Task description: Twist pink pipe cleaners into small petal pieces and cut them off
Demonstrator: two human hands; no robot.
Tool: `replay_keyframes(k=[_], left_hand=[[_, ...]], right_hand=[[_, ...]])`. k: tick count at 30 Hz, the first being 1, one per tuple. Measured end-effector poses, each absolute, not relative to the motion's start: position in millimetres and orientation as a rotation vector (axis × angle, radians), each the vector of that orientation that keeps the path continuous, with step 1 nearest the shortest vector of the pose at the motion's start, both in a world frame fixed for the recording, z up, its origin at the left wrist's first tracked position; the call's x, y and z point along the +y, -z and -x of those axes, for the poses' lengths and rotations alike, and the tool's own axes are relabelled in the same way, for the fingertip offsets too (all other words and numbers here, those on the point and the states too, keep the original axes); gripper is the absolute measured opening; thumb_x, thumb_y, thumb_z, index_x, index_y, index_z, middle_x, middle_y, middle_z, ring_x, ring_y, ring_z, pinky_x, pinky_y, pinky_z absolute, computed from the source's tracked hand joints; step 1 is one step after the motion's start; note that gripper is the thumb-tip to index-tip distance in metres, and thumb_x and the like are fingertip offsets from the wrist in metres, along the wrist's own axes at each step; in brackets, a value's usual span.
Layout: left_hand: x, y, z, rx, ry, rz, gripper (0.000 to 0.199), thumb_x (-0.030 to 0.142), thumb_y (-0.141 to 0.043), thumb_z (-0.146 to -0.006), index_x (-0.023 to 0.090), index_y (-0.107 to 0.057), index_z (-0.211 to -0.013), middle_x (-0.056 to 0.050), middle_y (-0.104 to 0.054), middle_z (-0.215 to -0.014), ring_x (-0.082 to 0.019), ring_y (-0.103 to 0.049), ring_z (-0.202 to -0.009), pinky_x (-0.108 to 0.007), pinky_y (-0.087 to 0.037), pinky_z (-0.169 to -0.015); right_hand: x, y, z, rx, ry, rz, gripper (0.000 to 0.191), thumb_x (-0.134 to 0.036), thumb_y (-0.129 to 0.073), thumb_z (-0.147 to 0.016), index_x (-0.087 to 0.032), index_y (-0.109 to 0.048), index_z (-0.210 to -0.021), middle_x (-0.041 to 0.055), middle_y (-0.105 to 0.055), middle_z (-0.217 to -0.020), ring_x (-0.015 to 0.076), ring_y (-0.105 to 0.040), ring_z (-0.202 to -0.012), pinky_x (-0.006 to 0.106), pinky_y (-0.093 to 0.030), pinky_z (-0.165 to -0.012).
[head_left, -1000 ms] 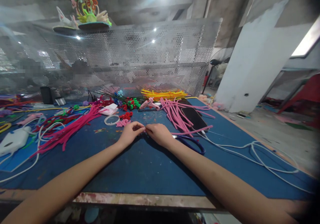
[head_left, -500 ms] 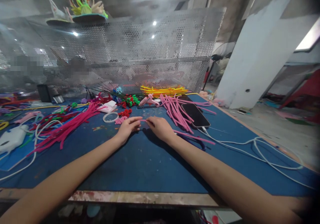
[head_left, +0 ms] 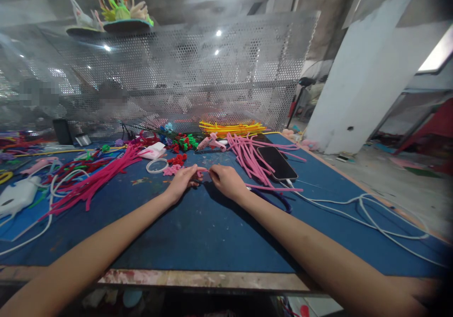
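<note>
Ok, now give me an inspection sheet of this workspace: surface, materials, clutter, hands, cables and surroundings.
Surface: blue tabletop, marked with small pale specks.
Job's things: short pink strand between the hands; loose pink stems beyond the right hand.
Clutter: magenta bundle at left; white ring, pink glue gun and yellow stems ahead; phone at right.
Left hand: fingers closed on the strand.
Right hand: pinching the strand's other end.
Cables: white cable plugged into the phone, looped loosely at right; white cord at left.
Surroundings: perforated screen behind; pale pillar at right.
</note>
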State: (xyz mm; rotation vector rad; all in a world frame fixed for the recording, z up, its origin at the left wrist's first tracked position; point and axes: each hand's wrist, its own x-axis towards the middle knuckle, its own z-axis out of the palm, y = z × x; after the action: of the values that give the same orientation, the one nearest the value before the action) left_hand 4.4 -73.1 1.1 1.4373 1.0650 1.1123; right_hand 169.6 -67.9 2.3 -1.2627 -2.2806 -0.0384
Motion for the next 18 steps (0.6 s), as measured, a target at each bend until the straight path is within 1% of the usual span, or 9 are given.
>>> replay_keyframes(k=[3,7,10,13,15,18], left_hand=[[-73.3,-0.2,-4.0,1.070,-1.098,-1.503,0.051,0.057,-0.052,-0.071,0.012,-0.068,-0.089,-0.007,-0.061,-0.076,-0.015,-0.057,-0.072,-0.023,-0.046,-0.059],[-77.7,-1.2,-4.0,1.060,-1.055,-1.643,0.049,0.055,-0.049,-0.074,0.012,-0.069,-0.086,-0.009,-0.063,-0.084,-0.018,-0.056,-0.078,-0.026,-0.046,-0.062],[-84.5,-3.8,-5.8,1.023,-1.001,-1.787,0.035,0.047,-0.060,-0.069,0.015,-0.071,-0.078,-0.007,-0.063,-0.087,-0.019,-0.055,-0.085,-0.029,-0.044,-0.074],[-88.7,-5.1,-8.0,0.982,-0.912,-1.946,0.023,0.036,-0.067,-0.065,0.019,-0.072,-0.080,-0.005,-0.064,-0.090,-0.019,-0.055,-0.088,-0.030,-0.041,-0.083],[-87.2,-4.1,-8.4,1.007,-0.925,-1.937,0.022,0.033,-0.065,-0.066,0.018,-0.071,-0.082,-0.005,-0.065,-0.089,-0.019,-0.056,-0.086,-0.030,-0.042,-0.081],[-79.8,-0.6,-6.9,1.090,-1.040,-1.779,0.024,0.035,-0.062,-0.069,0.015,-0.067,-0.081,-0.005,-0.065,-0.080,-0.017,-0.058,-0.076,-0.028,-0.045,-0.069]], right_hand=[[-69.9,-2.3,-169.1,-2.262,0.062,1.322,0.023,-0.023,-0.039,-0.088,-0.017,-0.059,-0.082,0.0071,-0.066,-0.079,0.0170,-0.060,-0.072,0.024,-0.030,-0.058],[-70.9,-2.0,-168.9,-2.244,0.087,1.388,0.024,-0.026,-0.037,-0.089,-0.018,-0.059,-0.084,0.0081,-0.067,-0.082,0.0191,-0.061,-0.073,0.025,-0.029,-0.057],[-69.7,-1.8,-169.9,-2.248,0.088,1.411,0.024,-0.027,-0.038,-0.089,-0.018,-0.059,-0.085,0.0080,-0.067,-0.083,0.0192,-0.061,-0.074,0.025,-0.030,-0.058],[-68.2,-2.2,-171.2,-2.265,0.075,1.410,0.023,-0.030,-0.040,-0.089,-0.019,-0.060,-0.084,0.0070,-0.068,-0.083,0.0183,-0.061,-0.074,0.024,-0.031,-0.058],[-67.7,-2.6,-171.3,-2.270,0.066,1.402,0.023,-0.031,-0.041,-0.089,-0.020,-0.061,-0.084,0.0067,-0.068,-0.084,0.0179,-0.061,-0.075,0.024,-0.031,-0.058],[-68.0,-3.0,-170.1,-2.279,0.053,1.370,0.024,-0.029,-0.039,-0.090,-0.020,-0.061,-0.087,0.0063,-0.067,-0.086,0.0176,-0.060,-0.079,0.024,-0.032,-0.060]])
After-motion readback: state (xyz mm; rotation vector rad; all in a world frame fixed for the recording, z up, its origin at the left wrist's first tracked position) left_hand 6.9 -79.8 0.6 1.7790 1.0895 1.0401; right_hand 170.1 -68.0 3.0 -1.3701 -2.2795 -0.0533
